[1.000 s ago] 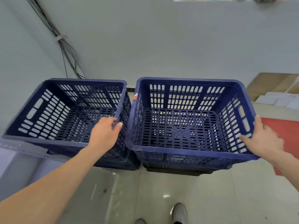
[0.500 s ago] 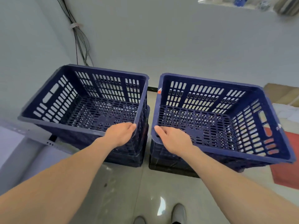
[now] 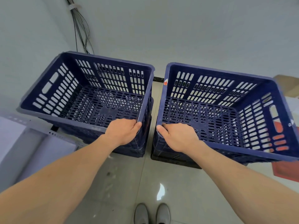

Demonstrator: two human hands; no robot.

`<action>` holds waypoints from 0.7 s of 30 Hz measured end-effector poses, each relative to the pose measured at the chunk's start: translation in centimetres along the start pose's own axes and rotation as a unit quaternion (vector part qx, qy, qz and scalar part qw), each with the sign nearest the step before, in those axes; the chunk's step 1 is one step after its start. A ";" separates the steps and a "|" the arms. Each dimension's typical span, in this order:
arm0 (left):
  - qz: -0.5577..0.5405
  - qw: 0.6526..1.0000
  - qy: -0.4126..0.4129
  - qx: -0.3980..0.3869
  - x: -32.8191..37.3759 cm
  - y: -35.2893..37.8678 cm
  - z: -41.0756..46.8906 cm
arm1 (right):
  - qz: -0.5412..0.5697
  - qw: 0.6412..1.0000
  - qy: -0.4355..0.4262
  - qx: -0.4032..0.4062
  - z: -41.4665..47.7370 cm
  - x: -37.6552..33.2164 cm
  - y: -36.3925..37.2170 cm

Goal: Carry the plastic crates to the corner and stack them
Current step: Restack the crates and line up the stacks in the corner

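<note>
Gripping inner corners: left hand (image 3: 124, 131) clasps the left crate (image 3: 113, 78), right hand (image 3: 176, 136) the right crate (image 3: 210, 88). Stacks seem placed; next calls for squaring them.

**A:** Where is the right hand (image 3: 176, 137) now?

**B:** It is off the 3 o'clock wall of the right crate (image 3: 161, 97). It now grips that crate's 7 o'clock corner, with fingers curled over the rim.

**A:** And the left hand (image 3: 123, 131)?

**B:** It is lower along the 3 o'clock wall of the left crate (image 3: 146, 94), at the 5 o'clock corner. There it grips the rim instead of resting on it. The two hands are now near each other rather than well apart.
</note>
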State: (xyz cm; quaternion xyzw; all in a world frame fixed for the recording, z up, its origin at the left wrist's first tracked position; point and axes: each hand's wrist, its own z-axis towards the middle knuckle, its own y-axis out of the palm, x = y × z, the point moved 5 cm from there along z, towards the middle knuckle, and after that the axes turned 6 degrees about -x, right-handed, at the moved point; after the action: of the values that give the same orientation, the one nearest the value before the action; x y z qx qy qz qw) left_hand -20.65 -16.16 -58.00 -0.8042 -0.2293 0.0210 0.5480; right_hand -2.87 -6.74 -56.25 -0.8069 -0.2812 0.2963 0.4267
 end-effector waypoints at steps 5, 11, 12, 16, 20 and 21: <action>0.011 1.000 0.002 -0.012 -0.1 0.3 -0.6 | -0.003 1.000 -0.009 -0.002 0.0 0.0 -0.1; 0.014 1.000 -0.013 -0.009 0.3 0.0 -0.5 | 0.004 1.000 -0.019 -0.018 0.3 -0.2 0.1; 0.017 1.000 -0.012 -0.009 0.3 -0.1 -0.3 | 0.005 1.000 -0.019 -0.017 0.2 -0.2 0.1; 0.015 1.000 -0.009 -0.013 0.5 -0.1 -0.3 | 0.029 0.999 0.000 -0.027 0.4 -0.1 0.0; -0.007 1.000 0.002 -0.031 0.4 0.0 0.1 | 0.062 0.994 0.060 -0.073 1.6 -0.7 -0.3; -0.016 0.999 0.005 -0.031 0.4 0.0 0.2 | 0.065 0.992 0.072 -0.077 1.7 -0.9 -0.3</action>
State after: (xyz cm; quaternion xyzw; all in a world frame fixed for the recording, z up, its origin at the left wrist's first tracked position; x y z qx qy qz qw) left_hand -20.39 -15.86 -57.95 -0.8171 -0.2398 0.0008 0.5242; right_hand -4.77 -6.33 -56.55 -0.8732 -0.2189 0.2421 0.3619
